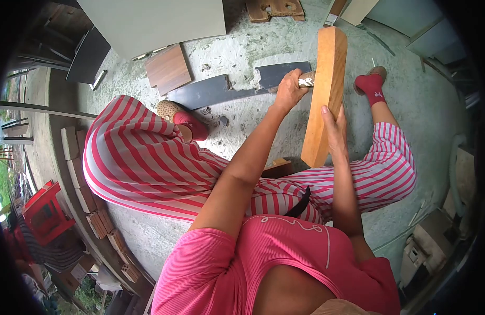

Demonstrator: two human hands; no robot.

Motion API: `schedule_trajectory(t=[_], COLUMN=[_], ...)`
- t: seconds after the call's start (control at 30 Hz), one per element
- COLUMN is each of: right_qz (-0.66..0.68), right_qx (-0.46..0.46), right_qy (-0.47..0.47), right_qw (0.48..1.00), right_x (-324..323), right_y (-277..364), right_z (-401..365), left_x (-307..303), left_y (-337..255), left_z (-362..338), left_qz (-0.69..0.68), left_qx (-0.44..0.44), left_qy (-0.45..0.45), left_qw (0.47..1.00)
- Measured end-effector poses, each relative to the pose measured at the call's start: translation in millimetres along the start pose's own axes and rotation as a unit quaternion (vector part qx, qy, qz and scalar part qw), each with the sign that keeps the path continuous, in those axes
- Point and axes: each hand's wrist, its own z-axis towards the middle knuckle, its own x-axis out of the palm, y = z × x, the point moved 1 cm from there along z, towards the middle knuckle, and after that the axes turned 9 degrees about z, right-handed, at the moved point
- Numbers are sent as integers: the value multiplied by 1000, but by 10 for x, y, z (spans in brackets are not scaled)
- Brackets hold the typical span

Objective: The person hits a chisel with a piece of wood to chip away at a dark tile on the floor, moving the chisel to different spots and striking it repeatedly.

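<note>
A long, thick piece of pale orange-brown wood (326, 94) with bevelled edges stands tilted in front of me, above my lap. My right hand (335, 128) grips it low on its right side, with the thumb lying across the near face. My left hand (292, 90) is closed around a small brown roll with white markings (306, 80), its end right at the wood's left edge. What kind of thing the roll is, I cannot tell. My knees, in red-and-white striped trousers, are spread to either side.
Dark boards (203, 91) with broken edges lie on the concrete floor (242, 50) between my feet. Nearby are a brown wood-grain panel (169, 69), a large white panel (158, 23) and a holed wood scrap (274, 9). Bricks (83, 186) line the left, by a red plastic stool (47, 210).
</note>
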Motion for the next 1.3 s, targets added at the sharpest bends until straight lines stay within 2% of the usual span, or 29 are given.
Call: schedule_trajectory(t=[0.27, 1.3], right_qz=[-8, -4], right_qx=[0, -30], right_qy=[-30, -46], right_qw=[1000, 999], right_x=[-40, 206], right_y=[-86, -17], right_z=[-16, 46], left_x=[-8, -79], left_y=[-85, -101], left_z=[-3, 72], left_qz=[24, 9], left_qx=[0, -7], left_qy=[29, 3], left_qw=[999, 1000])
